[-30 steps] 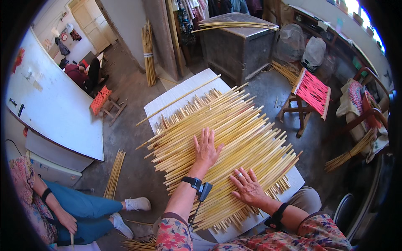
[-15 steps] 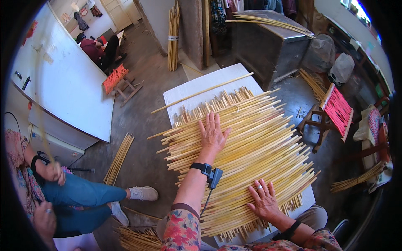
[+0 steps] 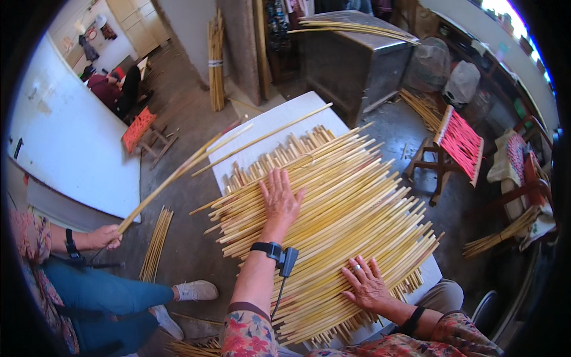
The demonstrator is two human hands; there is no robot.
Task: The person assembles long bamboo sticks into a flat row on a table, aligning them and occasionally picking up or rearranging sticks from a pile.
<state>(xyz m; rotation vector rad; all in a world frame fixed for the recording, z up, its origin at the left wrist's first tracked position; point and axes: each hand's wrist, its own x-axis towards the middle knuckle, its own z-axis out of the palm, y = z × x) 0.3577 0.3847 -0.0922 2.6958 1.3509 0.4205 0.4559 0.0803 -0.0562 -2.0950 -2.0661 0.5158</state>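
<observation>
A wide layer of pale yellow sticks lies side by side across shorter sticks that poke out at the far side, all on a white board. My left hand rests flat on the layer toward its far left part, fingers spread and empty. Nearer me and to the right, my right hand also lies flat on the sticks, fingers apart, a ring on one. A thin curved strip loops beyond my left hand. One loose stick lies across the board's far end.
At left, a co-worker's hand holds out long sticks toward the board. Stick bundles stand by the wall and lie on the floor. A red-webbed stool stands right, a dark metal cabinet behind.
The co-worker's hand has swung long sticks out toward the board's far left corner. My view has shifted slightly; both my hands stay flat on the sticks.
</observation>
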